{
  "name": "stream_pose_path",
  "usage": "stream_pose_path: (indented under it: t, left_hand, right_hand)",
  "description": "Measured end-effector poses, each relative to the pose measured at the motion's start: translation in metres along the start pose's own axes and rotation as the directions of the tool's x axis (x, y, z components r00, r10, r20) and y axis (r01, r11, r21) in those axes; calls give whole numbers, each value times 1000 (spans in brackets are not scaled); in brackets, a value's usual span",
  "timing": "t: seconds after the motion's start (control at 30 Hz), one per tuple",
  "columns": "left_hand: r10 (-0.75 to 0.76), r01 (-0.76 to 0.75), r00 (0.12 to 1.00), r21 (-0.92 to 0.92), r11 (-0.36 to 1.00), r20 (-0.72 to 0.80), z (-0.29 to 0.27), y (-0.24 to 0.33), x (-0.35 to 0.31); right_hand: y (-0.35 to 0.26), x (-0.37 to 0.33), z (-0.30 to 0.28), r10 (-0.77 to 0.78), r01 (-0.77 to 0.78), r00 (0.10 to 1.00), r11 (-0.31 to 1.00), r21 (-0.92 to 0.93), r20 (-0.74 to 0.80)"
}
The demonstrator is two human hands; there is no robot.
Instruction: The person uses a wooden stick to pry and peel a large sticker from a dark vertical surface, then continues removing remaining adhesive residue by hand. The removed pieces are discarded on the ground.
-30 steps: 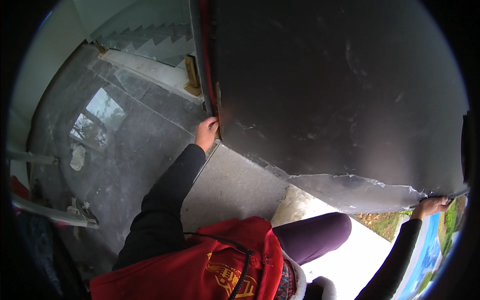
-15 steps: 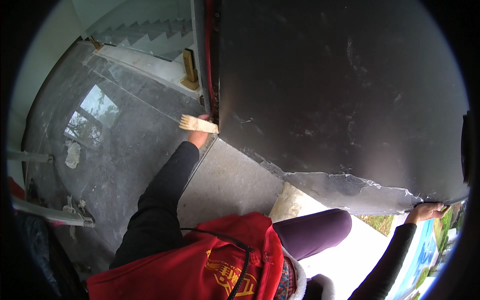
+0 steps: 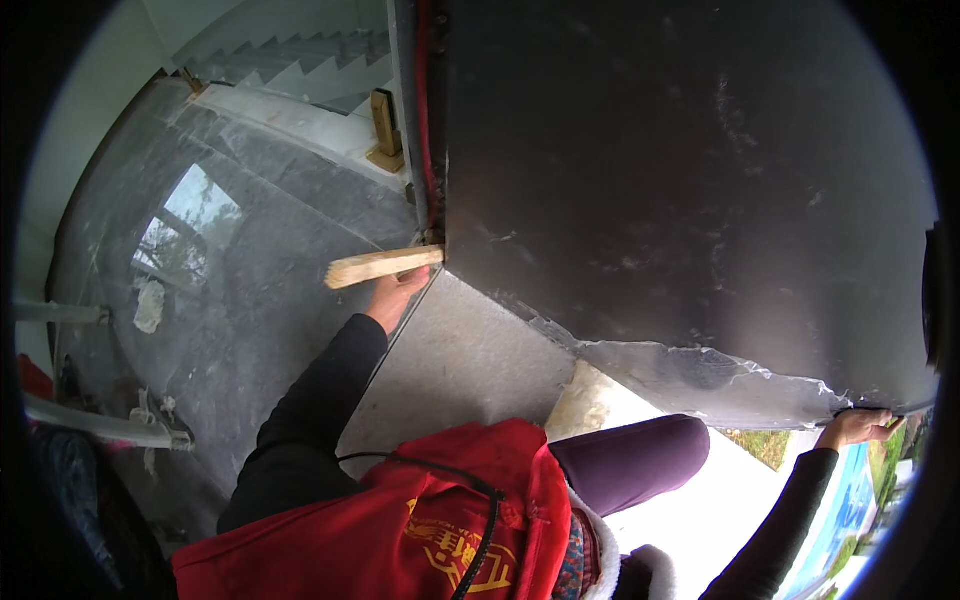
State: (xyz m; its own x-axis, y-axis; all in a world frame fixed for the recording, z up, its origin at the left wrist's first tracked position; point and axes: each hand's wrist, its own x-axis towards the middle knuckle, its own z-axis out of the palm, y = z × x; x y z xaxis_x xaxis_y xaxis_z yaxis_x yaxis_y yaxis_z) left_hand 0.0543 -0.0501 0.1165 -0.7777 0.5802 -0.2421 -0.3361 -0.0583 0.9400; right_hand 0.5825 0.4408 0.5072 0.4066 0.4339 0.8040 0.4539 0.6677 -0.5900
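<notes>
My left hand [image 3: 393, 298] is closed on a pale wooden strip [image 3: 375, 266]; some fingers are hidden beneath it. The strip's right end meets the lower left corner of a large dark panel [image 3: 680, 190], beside a narrow gap. Far to the right, my right hand [image 3: 858, 428] grips the panel's lower edge, its fingers partly hidden by that edge. A ragged, film-like strip [image 3: 690, 375] runs along the panel's lower border.
Grey flooring [image 3: 250, 320] spreads out on the left, and a pale stone sill [image 3: 460, 350] lies below the panel. Beyond are a glass railing with a brass-coloured post [image 3: 384, 130] and stairs [image 3: 300, 70]. Metal legs [image 3: 110, 425] stand at lower left. A red cable [image 3: 425, 120] runs upright in the gap.
The wooden strip has turned in my left hand, its free end swinging down and left. My left hand has dropped slightly lower. My right hand stays at the panel's edge.
</notes>
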Motion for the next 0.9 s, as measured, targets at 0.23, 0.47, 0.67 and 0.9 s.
stream_pose_path:
  t: [0.23,0.47,0.67,0.9]
  left_hand:
    - [187,-12,958,619,785,-219,-17,-34,27]
    - [341,-269,932,869,416,125,-4,27,42]
    - [48,-125,992,917,379,115,-3,58,93]
    - [189,-401,915,856,325,357,12,62,131]
  right_hand:
    - [9,-6,-32,-18,19,999,999,30,-30]
    - [4,-6,-26,-16,19,999,998,63,-42]
    - [-6,-7,-14,-32,32,999,998,49,-15]
    - [-6,-11,-21,15,-14,999,1000,19,-47]
